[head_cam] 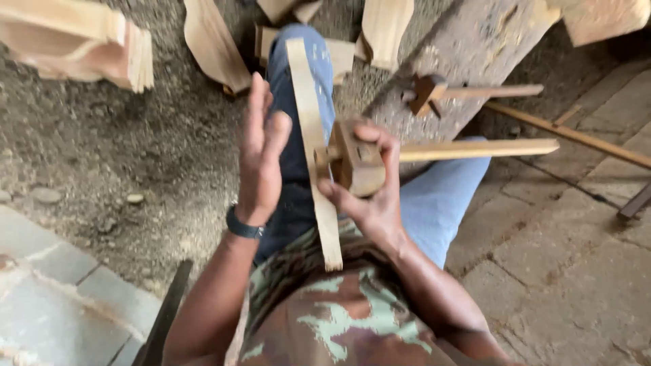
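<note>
My right hand grips the block of a wooden marking gauge, whose long stem runs out to the right. The gauge's head presses against a thin pale wooden strip that lies along my lap, over my blue-jeaned leg. My left hand is flat, fingers straight and together, held upright just left of the strip near its middle. A dark band sits on that wrist.
A second wooden gauge lies on a grey plank at upper right. Cut wooden pieces and offcuts rest on the dirt at the top. Stone paving lies to the right, and a long stick crosses it.
</note>
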